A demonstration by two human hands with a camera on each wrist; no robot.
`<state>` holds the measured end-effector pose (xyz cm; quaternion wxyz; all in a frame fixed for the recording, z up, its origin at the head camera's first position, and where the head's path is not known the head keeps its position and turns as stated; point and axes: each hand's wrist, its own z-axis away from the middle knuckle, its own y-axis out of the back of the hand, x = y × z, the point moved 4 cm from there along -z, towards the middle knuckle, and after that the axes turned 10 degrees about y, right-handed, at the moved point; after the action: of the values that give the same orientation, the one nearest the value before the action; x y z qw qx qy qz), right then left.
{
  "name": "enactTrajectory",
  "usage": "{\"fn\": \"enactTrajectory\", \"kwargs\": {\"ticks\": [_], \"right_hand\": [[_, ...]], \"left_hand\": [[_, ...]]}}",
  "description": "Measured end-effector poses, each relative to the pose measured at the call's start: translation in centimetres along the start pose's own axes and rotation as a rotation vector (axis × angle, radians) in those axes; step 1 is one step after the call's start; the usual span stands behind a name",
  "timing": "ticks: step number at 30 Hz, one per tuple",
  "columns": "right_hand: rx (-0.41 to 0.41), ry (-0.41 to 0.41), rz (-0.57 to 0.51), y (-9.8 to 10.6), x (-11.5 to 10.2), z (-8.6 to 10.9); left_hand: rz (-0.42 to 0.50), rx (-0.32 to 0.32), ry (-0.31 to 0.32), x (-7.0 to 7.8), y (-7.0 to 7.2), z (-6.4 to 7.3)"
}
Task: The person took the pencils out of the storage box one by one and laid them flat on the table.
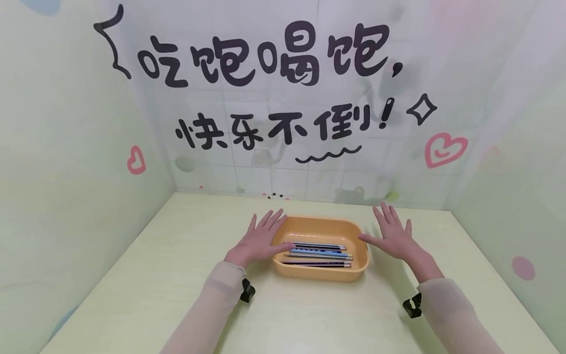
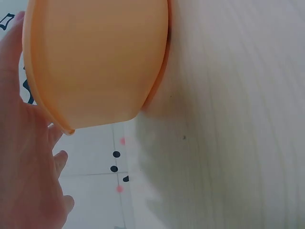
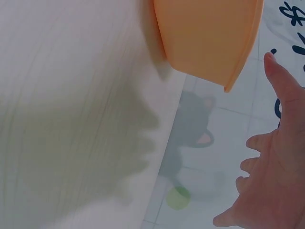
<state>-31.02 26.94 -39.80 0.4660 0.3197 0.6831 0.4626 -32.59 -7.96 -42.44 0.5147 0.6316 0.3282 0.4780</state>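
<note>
An orange plastic basin (image 1: 318,273) with rounded corners stands on the table, and several pencils (image 1: 316,254) lie side by side across its bottom. Over the basin's left rim is my left hand (image 1: 261,239), fingers spread and straight, thumb reaching across the edge; whether it touches the rim I cannot tell. My right hand (image 1: 395,237) hovers just off the right side, its fingers spread too and the thumb pointing toward the rim. In the right wrist view a gap shows between that thumb (image 3: 281,78) and the basin's wall (image 3: 205,38). Neither hand holds anything.
The pale wood-grain table (image 1: 146,275) meets a printed back wall (image 1: 283,177) with dark lettering. Side walls (image 1: 57,196) close in the space at left and right. A black clip-like device (image 1: 247,291) sits at the left wrist, another black device (image 1: 413,306) at the right.
</note>
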Motion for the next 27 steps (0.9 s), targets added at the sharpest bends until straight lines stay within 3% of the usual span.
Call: {"fn": "enactTrajectory", "kwargs": {"ticks": [27], "right_hand": [[0.002,0.035,-0.017,0.1,-1.2,-0.3]], "left_hand": [[0.05,-0.092,-0.044,0.5,-0.3,0.5]]}}
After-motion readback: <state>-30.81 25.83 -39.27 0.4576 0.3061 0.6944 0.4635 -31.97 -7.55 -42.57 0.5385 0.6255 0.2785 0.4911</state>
